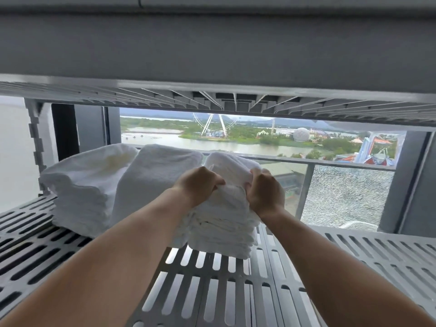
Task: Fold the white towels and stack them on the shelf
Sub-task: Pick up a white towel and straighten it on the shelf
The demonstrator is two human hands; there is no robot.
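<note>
Landmark: rt stack of folded white towels (221,232), sits on slotted shelf (212,291), set back from shelf's front edge.
L hand (200,182): on top of rt stack, fingers curled tight into top towel (232,169), gripping it.
R hand (263,190): just right of L hand, also clenched on top towel, fabric bunched between the two hands.
Room: bare shelf in front of and right of rt stack; upper shelf (217,102) hangs above it, clear gap over towel tops.
Other stacks: mid stack (153,185) touches rt stack's left side; left stack (82,190) beyond that, near shelf post (35,142).
Materials: towels soft terry, layered edges facing front; shelf grey rigid panel w/ long slots, light showing thru.
Behind: glass balcony rail (349,194), panel right of rt stack cracked all over; river + ferris wheel (213,123) far off.
</note>
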